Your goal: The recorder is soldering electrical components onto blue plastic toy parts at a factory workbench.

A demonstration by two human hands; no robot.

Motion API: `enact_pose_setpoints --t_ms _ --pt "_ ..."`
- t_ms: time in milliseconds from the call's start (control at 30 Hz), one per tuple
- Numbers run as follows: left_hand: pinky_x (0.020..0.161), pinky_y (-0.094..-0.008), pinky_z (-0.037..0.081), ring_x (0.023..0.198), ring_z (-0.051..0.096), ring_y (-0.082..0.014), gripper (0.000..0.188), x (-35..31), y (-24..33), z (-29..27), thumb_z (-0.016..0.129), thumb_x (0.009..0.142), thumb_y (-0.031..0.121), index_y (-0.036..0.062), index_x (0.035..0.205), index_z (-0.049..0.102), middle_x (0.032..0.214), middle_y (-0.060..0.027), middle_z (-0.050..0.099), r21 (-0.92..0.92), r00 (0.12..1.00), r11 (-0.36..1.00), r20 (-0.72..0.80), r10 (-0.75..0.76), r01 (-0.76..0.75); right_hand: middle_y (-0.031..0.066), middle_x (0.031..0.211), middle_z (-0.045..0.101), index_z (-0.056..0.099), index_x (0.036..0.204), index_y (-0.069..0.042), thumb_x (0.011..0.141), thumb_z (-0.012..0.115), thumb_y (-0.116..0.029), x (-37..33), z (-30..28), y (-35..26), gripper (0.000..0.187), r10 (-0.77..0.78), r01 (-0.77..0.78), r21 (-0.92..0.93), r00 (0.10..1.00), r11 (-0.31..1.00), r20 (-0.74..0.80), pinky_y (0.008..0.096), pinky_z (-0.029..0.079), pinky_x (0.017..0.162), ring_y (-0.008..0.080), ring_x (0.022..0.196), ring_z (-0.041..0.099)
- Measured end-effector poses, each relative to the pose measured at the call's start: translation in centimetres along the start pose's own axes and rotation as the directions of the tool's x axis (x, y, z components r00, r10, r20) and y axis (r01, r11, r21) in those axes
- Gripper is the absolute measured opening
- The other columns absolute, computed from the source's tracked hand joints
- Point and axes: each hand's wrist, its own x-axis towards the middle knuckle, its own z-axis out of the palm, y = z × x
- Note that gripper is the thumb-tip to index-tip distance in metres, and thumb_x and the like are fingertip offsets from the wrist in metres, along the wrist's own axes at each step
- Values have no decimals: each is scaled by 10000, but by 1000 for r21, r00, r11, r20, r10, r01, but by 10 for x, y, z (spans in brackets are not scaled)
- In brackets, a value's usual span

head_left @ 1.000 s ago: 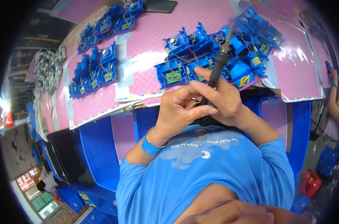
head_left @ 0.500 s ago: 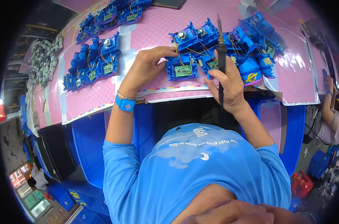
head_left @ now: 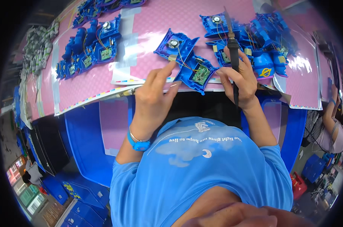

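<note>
My right hand (head_left: 245, 83) grips a black-handled soldering iron (head_left: 235, 72), its metal tip pointing up and away from me. The fingertips of that hand are close to the right corner of an opened blue plastic housing. One housing half holds a green circuit board (head_left: 201, 74); the other half, with a round speaker (head_left: 174, 44), lies just beyond it, joined by thin wires. My left hand (head_left: 152, 100) reaches to the near-left side of this housing, thumb and fingers apart, index fingertip at its edge. A small pale sliver shows by the left thumb; I cannot tell what it is.
More wired blue housings (head_left: 268, 36) crowd the right of the pink-covered table (head_left: 145, 41), and another group (head_left: 86, 56) stands left. Grey-white parts (head_left: 39, 49) are heaped at far left. Blue bins (head_left: 84, 140) sit below the table edge. Another person's arm (head_left: 331, 109) shows at far right.
The opened housing has come away from the group on the right, nearer to me, and now lies turned at an angle. My left hand has moved nearer; the right still holds the soldering iron.
</note>
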Motion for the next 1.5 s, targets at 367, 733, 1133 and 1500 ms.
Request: enact_pose_setpoints --t_ms 367,733,1133,1500 --pt "537 -224 401 625 533 -27 358 23 -41 -12 824 812 29 106 1158 774 763 24 657 -61 998 998 59 17 -13 344 1232 667 607 1153 -37 818 850 -141 13 10 -41 427 -31 10 216 995 976 91 568 500 1039 478 1186 660" --pt "585 -197 353 671 429 -28 327 10 -13 -4 676 976 85 -61 1268 688 885 43 566 -923 835 86 298 -462 376 300 1264 685 600 1189 -8 944 668 84 41 22 -52 270 268 -240 541 963 806 28 408 568 956 360 1145 714" --pt "614 -358 516 626 632 -223 294 31 -45 5 747 776 3 66 1062 727 790 -71 649 -34 995 999 103 -21 25 249 1185 734 646 1129 -12 916 689 89 34 30 -51 240 334 -262 519 941 814 -49 319 614 818 282 1033 766" --pt "677 -224 422 769 501 -52 269 0 -8 -1 635 1012 175 -28 1182 682 914 11 607 -929 860 83 297 -415 361 351 1299 635 582 1201 22 934 669 111 33 24 -55 295 295 -270 612 953 743 63 427 580 983 372 1149 708"
